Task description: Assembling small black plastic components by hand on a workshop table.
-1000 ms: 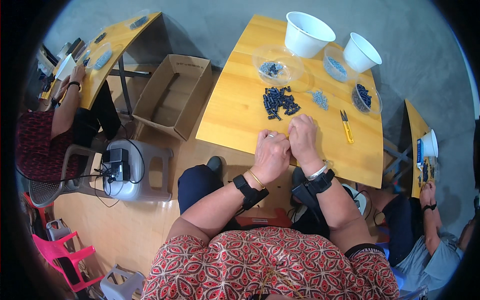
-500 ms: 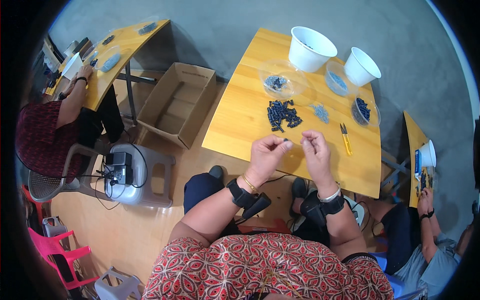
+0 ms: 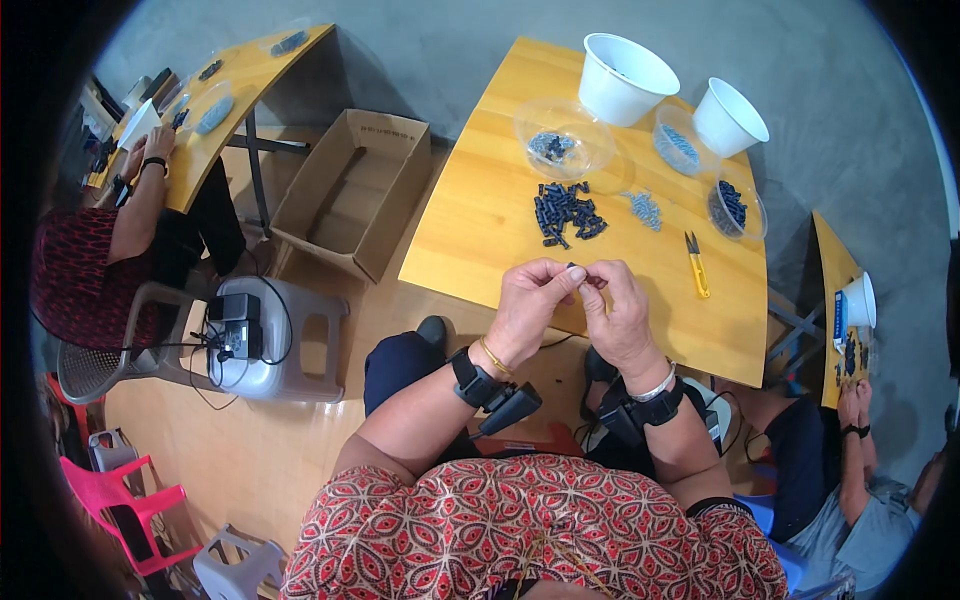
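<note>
Over the near edge of the wooden table (image 3: 480, 215), my left hand (image 3: 528, 303) pinches a small dark plastic piece (image 3: 572, 266) between thumb and forefinger. My right hand (image 3: 619, 318) meets it there, fingers curled and pressed together at the same piece; anything else in them is too small to make out. Just beyond the hands lies a loose pile of small dark plastic pieces (image 3: 566, 214). Beside that pile are scattered tiny grey-blue parts (image 3: 643, 210). Yellow-handled thread snips (image 3: 698, 268) rest to the right of my right hand.
Clear bowls hold mixed parts (image 3: 551, 147), light-blue parts (image 3: 676, 150) and dark pieces (image 3: 731, 205). Two white tubs (image 3: 627, 95) (image 3: 729, 127) stand at the back. An open cardboard box (image 3: 345, 195) sits on the floor left. Co-workers sit at tables on both sides.
My right hand has moved left and come together with my left hand at the small dark piece. The view has shifted slightly.
</note>
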{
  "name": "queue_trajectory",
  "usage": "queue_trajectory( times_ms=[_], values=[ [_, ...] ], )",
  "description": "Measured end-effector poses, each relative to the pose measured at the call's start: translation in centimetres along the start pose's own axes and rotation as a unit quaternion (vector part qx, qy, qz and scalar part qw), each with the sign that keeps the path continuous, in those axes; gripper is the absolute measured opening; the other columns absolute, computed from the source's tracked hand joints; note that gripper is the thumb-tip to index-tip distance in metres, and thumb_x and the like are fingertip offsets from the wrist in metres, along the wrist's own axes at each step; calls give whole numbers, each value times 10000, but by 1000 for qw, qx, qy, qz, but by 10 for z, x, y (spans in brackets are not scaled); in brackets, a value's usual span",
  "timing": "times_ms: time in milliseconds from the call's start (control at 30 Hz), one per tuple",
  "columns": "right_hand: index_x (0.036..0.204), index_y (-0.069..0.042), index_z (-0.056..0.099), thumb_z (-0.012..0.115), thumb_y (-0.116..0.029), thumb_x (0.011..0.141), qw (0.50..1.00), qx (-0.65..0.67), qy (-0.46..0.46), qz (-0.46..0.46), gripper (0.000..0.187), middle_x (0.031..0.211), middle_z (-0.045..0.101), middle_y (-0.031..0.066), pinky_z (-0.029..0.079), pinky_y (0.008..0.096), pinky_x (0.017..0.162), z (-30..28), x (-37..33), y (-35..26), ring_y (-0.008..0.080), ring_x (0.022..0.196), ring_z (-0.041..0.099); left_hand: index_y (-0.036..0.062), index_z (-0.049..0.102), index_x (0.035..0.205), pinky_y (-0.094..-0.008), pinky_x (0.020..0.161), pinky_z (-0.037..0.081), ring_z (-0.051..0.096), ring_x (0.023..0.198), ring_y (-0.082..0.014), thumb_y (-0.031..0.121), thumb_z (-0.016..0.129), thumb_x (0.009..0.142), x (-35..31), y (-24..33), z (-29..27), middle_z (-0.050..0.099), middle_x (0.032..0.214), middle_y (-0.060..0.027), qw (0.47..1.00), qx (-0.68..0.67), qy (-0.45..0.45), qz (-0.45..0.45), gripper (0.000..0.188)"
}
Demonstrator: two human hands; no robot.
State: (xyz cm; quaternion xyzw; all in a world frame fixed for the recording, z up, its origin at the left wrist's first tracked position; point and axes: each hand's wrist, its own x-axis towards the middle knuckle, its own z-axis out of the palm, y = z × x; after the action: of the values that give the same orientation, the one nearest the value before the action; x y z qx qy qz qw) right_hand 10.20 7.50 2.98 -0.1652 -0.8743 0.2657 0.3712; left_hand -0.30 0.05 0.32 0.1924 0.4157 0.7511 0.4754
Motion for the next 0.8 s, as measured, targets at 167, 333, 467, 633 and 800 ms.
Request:
queue_trajectory(
  times_ms=[167, 333, 467, 633, 800],
  values=[
    [892, -11, 497, 536, -10, 799, 1000, 2, 3, 6, 101, 770, 513, 139, 436, 339, 594, -2, 2, 5, 299, 678, 531, 14, 608, 825, -196, 582, 428, 518, 636, -81, 120, 591, 840, 3, -3, -8, 584, 718, -13, 999, -19, -27, -19, 108],
    [882, -14, 507, 522, -7, 808, 998, 37, 1, 42, 76, 755, 530, 125, 436, 322, 587, -4, 0, 8, 272, 665, 546, 11, 607, 842, -198, 579, 443, 545, 638, -94, 124, 584, 845, 1, 1, -8, 583, 722, -12, 998, -40, -25, -30, 115],
    [882, -16, 513, 512, 4, 810, 998, 49, -2, 50, 75, 753, 537, 119, 439, 319, 587, -5, 0, 10, 261, 659, 552, 8, 610, 843, -203, 587, 455, 552, 638, -101, 126, 588, 842, 1, -1, -11, 597, 748, -28, 998, -39, -32, -27, 120],
    [889, -16, 508, 496, 11, 816, 997, 56, -10, 49, 79, 760, 527, 118, 439, 311, 593, -4, 1, 10, 261, 665, 549, 2, 614, 830, -221, 604, 465, 546, 637, -109, 124, 596, 835, 1, -3, -15, 615, 776, -53, 998, -45, -45, -30, 123],
    [903, -21, 497, 475, 18, 827, 997, 66, -18, 23, 88, 780, 515, 121, 436, 306, 604, -3, 3, 14, 260, 683, 546, 2, 617, 822, -237, 613, 472, 537, 634, -110, 116, 597, 832, 2, -2, -17, 617, 779, -60, 996, -62, -65, -29, 117]
  ],
)
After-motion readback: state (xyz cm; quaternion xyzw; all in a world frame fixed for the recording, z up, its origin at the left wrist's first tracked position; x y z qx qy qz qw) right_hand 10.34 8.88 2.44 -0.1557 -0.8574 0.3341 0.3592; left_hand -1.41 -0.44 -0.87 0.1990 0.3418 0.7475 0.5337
